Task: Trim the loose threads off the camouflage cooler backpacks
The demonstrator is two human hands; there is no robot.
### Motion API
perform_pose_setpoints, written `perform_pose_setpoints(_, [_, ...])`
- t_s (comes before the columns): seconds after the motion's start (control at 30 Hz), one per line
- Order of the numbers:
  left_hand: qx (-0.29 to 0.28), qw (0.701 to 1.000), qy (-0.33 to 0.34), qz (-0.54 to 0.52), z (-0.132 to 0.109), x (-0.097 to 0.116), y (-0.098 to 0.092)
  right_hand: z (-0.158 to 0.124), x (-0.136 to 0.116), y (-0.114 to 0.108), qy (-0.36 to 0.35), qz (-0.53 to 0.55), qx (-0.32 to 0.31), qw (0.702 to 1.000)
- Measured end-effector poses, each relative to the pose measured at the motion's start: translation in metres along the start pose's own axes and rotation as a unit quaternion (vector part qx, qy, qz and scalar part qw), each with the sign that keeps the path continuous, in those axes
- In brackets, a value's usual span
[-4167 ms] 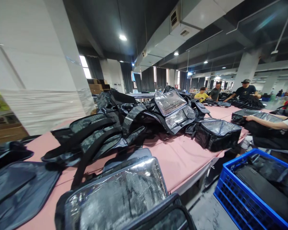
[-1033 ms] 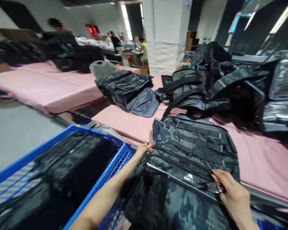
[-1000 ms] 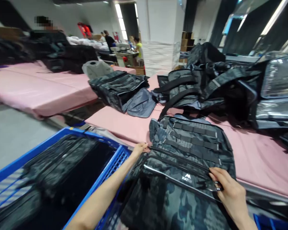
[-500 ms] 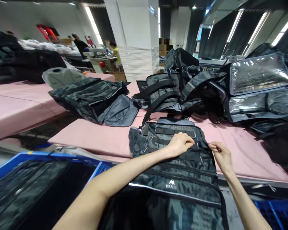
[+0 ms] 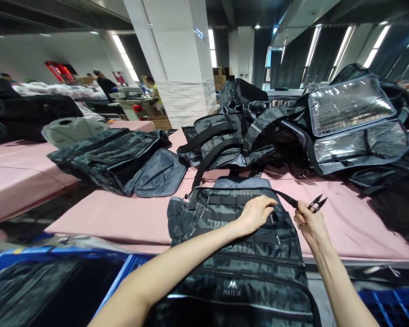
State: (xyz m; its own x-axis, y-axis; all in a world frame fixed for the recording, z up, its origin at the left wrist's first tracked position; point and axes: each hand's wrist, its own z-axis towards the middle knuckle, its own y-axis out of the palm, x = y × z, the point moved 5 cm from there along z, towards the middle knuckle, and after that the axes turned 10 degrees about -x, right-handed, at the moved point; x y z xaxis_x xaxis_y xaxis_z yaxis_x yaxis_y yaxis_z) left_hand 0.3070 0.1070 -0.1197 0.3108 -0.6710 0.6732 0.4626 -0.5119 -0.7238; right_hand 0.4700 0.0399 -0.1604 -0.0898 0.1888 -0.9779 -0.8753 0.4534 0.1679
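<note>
A dark camouflage backpack (image 5: 231,254) marked MATEIN lies flat in front of me, on the pink-covered table and over its near edge. My left hand (image 5: 257,213) rests on the webbing rows of its upper front, fingers slightly bent and thumb apart. To the right of the bag, my right hand (image 5: 308,220) is closed around small black thread snips (image 5: 316,203), their blades pointing up and spread. The same hand pinches a black strap (image 5: 286,198) that stretches from the backpack's upper right edge. The snips' handles are mostly hidden in the palm.
Another open camouflage backpack (image 5: 112,159) lies at the left, and several more are heaped behind, one with a silver lining (image 5: 351,106). Blue crates (image 5: 119,281) stand low on both sides. A white pillar (image 5: 170,59) rises behind the table; people are at the far left.
My right hand has pulled the black strap out from the bag's edge, and the snips' blades now show above it. My left hand stays on the backpack. The view has shifted slightly.
</note>
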Motion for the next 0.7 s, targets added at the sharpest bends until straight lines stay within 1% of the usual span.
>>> perform_pose_setpoints(0.07, [0.038, 0.998, 0.033, -0.022, 0.01, 0.004, -0.003, -0.001, -0.005, 0.003, 0.01, 0.022, -0.007, 1.0])
perform_pose_setpoints(0.1, [0.04, 0.998, 0.045, -0.028, 0.016, 0.006, -0.002, -0.002, -0.007, 0.005, 0.013, 0.028, -0.009, 0.999])
perform_pose_setpoints(0.17, [0.011, 0.998, 0.052, -0.032, 0.029, 0.009, 0.002, -0.004, -0.008, 0.007, 0.02, 0.03, -0.013, 0.999])
perform_pose_setpoints(0.23, [-0.033, 0.998, 0.038, -0.024, 0.039, 0.009, 0.006, -0.005, -0.006, 0.007, 0.028, 0.019, -0.015, 0.999])
perform_pose_setpoints(0.33, [-0.078, 0.997, 0.008, -0.005, 0.044, 0.006, 0.008, -0.006, -0.001, 0.005, 0.038, -0.017, -0.01, 0.999])
perform_pose_setpoints(0.4, [-0.087, 0.996, -0.005, -0.011, 0.043, 0.004, 0.007, -0.006, 0.001, 0.002, 0.043, -0.052, 0.002, 0.998])
perform_pose_setpoints(0.53, [-0.071, 0.996, -0.03, -0.045, 0.042, -0.001, 0.005, -0.009, -0.003, -0.012, 0.028, -0.148, 0.05, 0.987])
perform_pose_setpoints(0.6, [-0.067, 0.995, -0.033, -0.06, 0.042, -0.002, 0.005, -0.015, -0.008, -0.02, 0.012, -0.218, 0.076, 0.973])
perform_pose_setpoints(0.63, [-0.065, 0.995, -0.034, -0.068, 0.042, -0.002, 0.005, -0.019, -0.012, -0.022, -0.003, -0.273, 0.086, 0.958])
perform_pose_setpoints(0.67, [-0.063, 0.995, -0.034, -0.075, 0.042, -0.002, 0.005, -0.023, -0.016, -0.024, -0.024, -0.336, 0.093, 0.937])
perform_pose_setpoints(0.7, [-0.06, 0.994, -0.035, -0.079, 0.042, -0.003, 0.005, -0.027, -0.02, -0.023, -0.05, -0.4, 0.097, 0.91])
